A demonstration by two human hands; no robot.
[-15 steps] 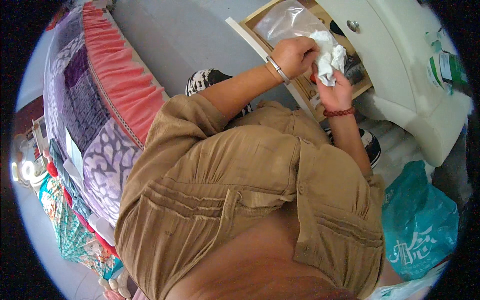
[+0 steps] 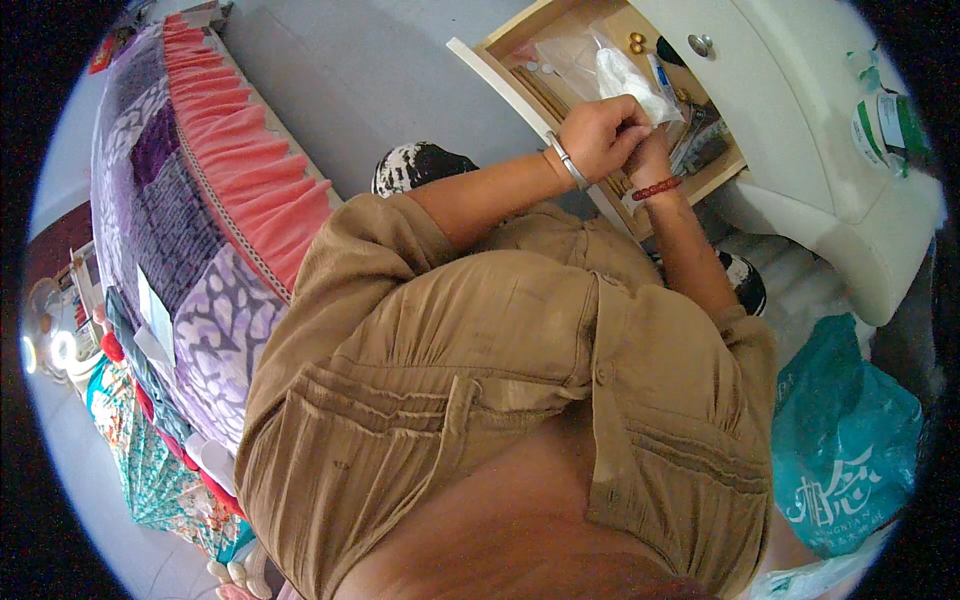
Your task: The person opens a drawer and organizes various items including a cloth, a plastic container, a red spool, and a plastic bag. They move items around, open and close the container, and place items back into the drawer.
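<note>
A clear plastic bag (image 2: pixel 577 60) with a bunched white cloth or tissue (image 2: pixel 625 85) in it lies over the open drawer (image 2: pixel 480 75). My left hand (image 2: pixel 600 138), with a silver bangle at its wrist, is closed at the near edge of the bag, fingertips pinched together. Against it, my right hand (image 2: pixel 651 160), below a red bead bracelet (image 2: pixel 656 188), is also closed at that edge. Its fingers are partly hidden behind the left hand. In the drawer lie small gold-coloured round pieces (image 2: pixel 637 42), a blue and white tube (image 2: pixel 658 70) and several other small items.
The drawer belongs to a white cabinet (image 2: pixel 790 110) with a round metal knob (image 2: pixel 701 45). A bed with a purple patterned cover (image 2: pixel 150 180) and a pink ruffle (image 2: pixel 235 150) stands at left. A teal plastic bag (image 2: pixel 840 430) lies at the lower right.
The white cloth, held in my hands before, is now inside the clear bag. My hands have come together at the bag's near edge, and more of the drawer's contents shows.
</note>
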